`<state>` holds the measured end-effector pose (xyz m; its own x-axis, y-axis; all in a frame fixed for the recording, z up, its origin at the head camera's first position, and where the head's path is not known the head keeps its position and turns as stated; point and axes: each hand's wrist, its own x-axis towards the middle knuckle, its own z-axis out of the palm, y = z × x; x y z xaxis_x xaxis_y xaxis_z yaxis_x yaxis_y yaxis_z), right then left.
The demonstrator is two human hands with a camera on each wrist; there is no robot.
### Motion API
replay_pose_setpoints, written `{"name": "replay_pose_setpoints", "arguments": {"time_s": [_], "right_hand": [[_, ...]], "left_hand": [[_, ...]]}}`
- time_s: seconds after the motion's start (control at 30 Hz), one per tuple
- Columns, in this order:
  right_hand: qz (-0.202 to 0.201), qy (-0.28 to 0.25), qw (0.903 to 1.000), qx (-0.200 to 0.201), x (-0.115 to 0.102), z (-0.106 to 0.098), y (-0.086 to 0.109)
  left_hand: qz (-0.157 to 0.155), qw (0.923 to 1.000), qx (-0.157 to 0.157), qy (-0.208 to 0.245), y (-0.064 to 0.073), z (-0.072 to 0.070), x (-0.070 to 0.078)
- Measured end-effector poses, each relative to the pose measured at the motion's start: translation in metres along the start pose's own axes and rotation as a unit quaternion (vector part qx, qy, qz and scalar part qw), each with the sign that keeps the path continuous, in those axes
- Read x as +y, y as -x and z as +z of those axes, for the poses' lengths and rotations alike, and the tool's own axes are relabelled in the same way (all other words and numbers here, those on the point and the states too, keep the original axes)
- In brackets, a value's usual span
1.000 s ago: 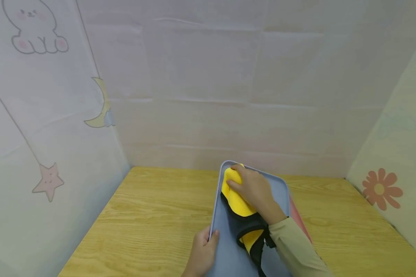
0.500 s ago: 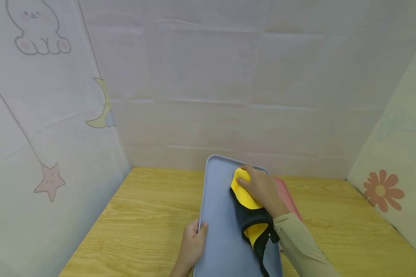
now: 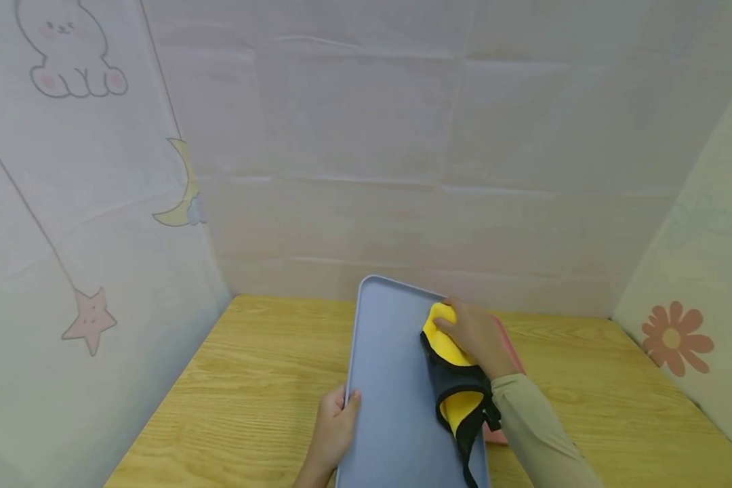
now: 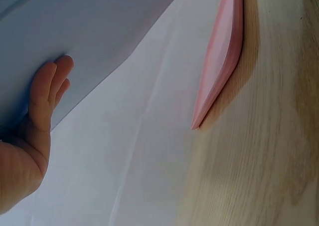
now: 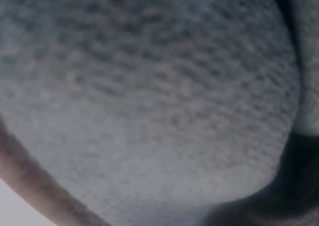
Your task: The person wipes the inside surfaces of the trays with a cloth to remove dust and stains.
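Note:
My left hand (image 3: 335, 427) grips the left rim of a pale blue tray (image 3: 384, 379), thumb on its front and fingers behind. The tray is held tilted up over the wooden table. In the left wrist view those fingers (image 4: 42, 94) lie against the tray's underside. With my right hand (image 3: 474, 335) I hold a bunched yellow and dark grey cloth (image 3: 448, 349) with black edging against the upper right of the tray's face. The cloth's lower end folds into a loop and trails down. Its fuzzy grey side (image 5: 149, 101) fills the right wrist view.
Behind the blue tray and my right arm, a pink tray (image 4: 219, 66) is on the wooden table (image 3: 262, 366), partly hidden in the head view. A pale sheet wall (image 3: 354, 169) stands behind the table, with printed sheets at both sides.
The blue tray has shifted left with my left hand. My right hand and the cloth have moved right across its face, from near the left rim to the right side.

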<state>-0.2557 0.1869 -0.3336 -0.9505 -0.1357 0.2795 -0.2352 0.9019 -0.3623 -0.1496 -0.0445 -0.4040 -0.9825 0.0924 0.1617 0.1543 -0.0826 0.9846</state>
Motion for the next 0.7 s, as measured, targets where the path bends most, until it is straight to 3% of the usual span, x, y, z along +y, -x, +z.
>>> {"name": "replay_pose_setpoints", "arguments": {"time_s": [0.37,0.7], "right_hand": [[0.015,0.005,0.9999,-0.006,0.0074,0.0008,0.0003],[0.031,-0.043,0.998,0.035,0.0029,0.0083,0.002]], "left_hand": [[0.008,1.0,-0.001,-0.006,0.0014,-0.0005,0.0016],[0.007,1.0,-0.003,0.005,0.0006,0.0025,-0.0001]]}}
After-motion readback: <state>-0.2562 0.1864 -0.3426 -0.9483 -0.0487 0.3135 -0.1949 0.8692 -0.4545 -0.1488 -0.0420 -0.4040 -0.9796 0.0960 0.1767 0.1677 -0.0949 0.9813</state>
